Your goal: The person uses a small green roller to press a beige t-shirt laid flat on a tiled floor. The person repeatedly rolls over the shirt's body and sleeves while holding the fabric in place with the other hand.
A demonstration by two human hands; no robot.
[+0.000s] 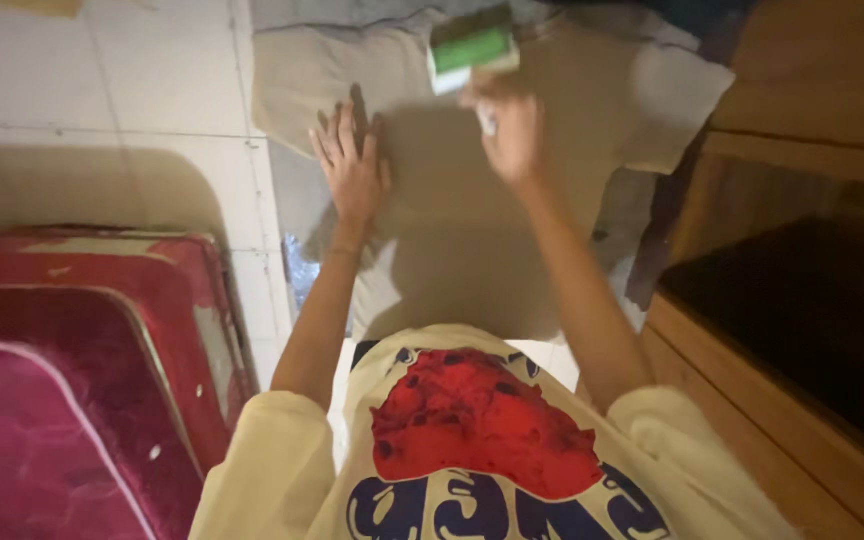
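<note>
A beige cloth (472, 210) lay spread on the floor, far from the person and running toward the far wall, with one pale corner turned out to the right. The left hand (352, 170) lay flat on it, fingers spread wide, gripping nothing, only pinning the fabric down. The right hand (512, 135) was closed round the handle of a green and white tool (470, 55), a roller or iron, I could not tell which, held at the far edge of the cloth; that hand was blurred, so the grip itself was hard to read.

What might go wrong, to my eye: the cloth could bunch or slide under the tool if the flat palm eased off, and the spread fingers sat close enough to its path to be caught. The loose right corner might fold under as well.

The floor (152, 110) was pale tile with dark joints. To the near left stood a worn red mattress (72, 350), its edge peeling. To the right ran a wooden cabinet (802, 150) with a dark opening. The light was dim and warm.
</note>
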